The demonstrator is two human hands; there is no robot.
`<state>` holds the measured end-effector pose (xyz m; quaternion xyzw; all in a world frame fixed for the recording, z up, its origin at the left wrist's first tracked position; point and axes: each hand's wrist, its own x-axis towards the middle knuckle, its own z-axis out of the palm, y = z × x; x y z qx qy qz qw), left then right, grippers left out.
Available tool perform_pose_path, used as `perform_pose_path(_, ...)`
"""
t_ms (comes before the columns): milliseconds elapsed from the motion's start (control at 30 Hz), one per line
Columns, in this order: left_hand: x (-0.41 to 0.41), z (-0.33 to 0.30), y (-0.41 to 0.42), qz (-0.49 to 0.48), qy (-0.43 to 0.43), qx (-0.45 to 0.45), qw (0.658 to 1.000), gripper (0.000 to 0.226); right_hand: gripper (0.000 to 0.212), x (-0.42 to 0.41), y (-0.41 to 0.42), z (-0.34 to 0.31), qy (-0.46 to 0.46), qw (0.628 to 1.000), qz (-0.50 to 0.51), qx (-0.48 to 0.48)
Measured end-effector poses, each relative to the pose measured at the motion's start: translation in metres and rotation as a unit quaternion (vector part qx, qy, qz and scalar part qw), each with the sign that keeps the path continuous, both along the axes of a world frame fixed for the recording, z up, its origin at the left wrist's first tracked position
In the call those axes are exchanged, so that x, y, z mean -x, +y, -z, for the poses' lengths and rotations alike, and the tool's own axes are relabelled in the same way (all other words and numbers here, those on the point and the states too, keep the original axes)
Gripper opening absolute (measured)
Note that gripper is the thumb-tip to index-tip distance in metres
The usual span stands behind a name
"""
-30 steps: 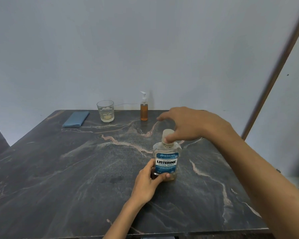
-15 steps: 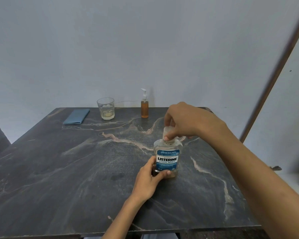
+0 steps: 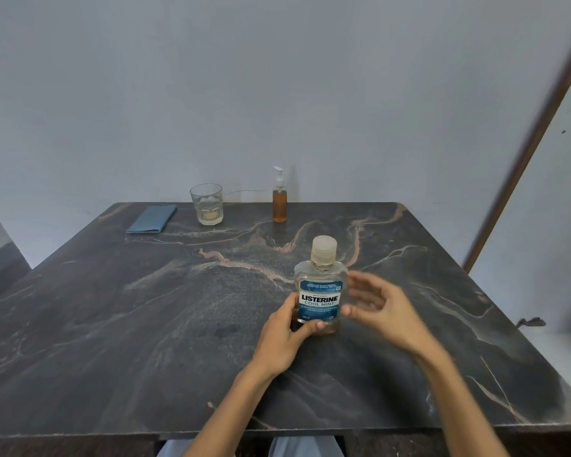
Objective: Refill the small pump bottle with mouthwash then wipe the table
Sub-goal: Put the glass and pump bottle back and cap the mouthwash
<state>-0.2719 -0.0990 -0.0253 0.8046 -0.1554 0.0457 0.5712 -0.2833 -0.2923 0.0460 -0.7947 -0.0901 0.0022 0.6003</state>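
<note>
My left hand (image 3: 285, 338) — gripping the base of the mouthwash bottle (image 3: 320, 291), thumb across the lower front below the label, fingers curled round its left side. My forearm runs in from the near table edge.

My right hand (image 3: 381, 306) — fingers loosely spread and motion-blurred, holding nothing, just beside the bottle's right flank. Whether a fingertip touches the bottle I cannot tell; the thumb tip lies close to the label's lower right corner.

Mouthwash bottle — clear, upright on the table (image 3: 112, 341), a little right of centre. Blue label reading LISTERINE COOL MINT faces me. Its pale cap (image 3: 323, 253) sits on the neck. The liquid level I cannot read.

Small pump bottle (image 3: 279, 201) — upright near the far edge, well apart from my hands, white pump head on top, amber liquid filling most of the body.

Drinking glass (image 3: 207, 204) — left of the pump bottle, also near the far edge, with a shallow pale liquid at the bottom.

Blue cloth (image 3: 152, 219) — folded flat, left of the glass, towards the far left corner.

Table — dark stone-pattern top with pale pinkish veins, set against a plain grey wall (image 3: 277, 77). A brown strip (image 3: 524, 159) runs diagonally down the wall at the right.
</note>
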Motion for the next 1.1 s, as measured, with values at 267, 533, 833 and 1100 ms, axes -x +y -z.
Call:
perform_pose_path(267,0.006,-0.002,-0.002,-0.006,-0.001,-0.058,0.998,0.050,0.040,0.010,0.012,0.056,-0.040,0.995,0.032,-0.090)
perform_pose_path(533,0.015,-0.007,-0.004,-0.050,-0.026,-0.043,0.997,0.038,0.032,0.015,0.012,0.057,-0.060,0.994,0.056,-0.074)
perform_pose_path(833,0.011,-0.023,-0.012,-0.114,-0.048,0.014,0.992,0.037,0.029,-0.001,0.006,0.053,-0.026,0.992,0.066,-0.100)
perform_pose_path(1100,-0.136,-0.097,-0.043,-0.076,-0.091,-0.023,0.993,0.040,0.032,-0.130,-0.019,-0.026,-0.098,0.984,0.142,-0.037)
